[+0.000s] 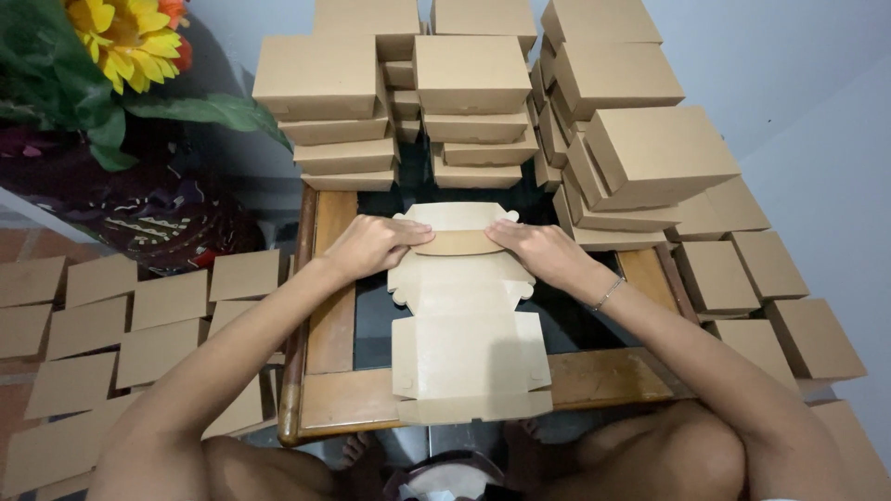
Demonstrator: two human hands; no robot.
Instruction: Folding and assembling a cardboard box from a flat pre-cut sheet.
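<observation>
Head view looks straight down at your two hands working on a flat, unfolded cardboard box (464, 311) that lies along the middle of the small wooden table (334, 390) with a dark glass top. Your left hand (371, 246) and right hand (538, 249) both press down on the far part of the box, fingers curled over a folded flap (457, 241) and pinching it from either side. A thin bracelet (608, 293) sits on your right wrist. Just beyond your hands, stacks of finished boxes (473, 93) crowd the far edge of the table, and more of them pile up on the right (650, 158), close to your right hand. Flat cardboard sheets (139, 325) lie spread over the floor on your left, well apart from the box. A yellow artificial flower (125, 37) with green leaves stands at the upper left. Your knees (668, 455) frame the near edge of the table.
</observation>
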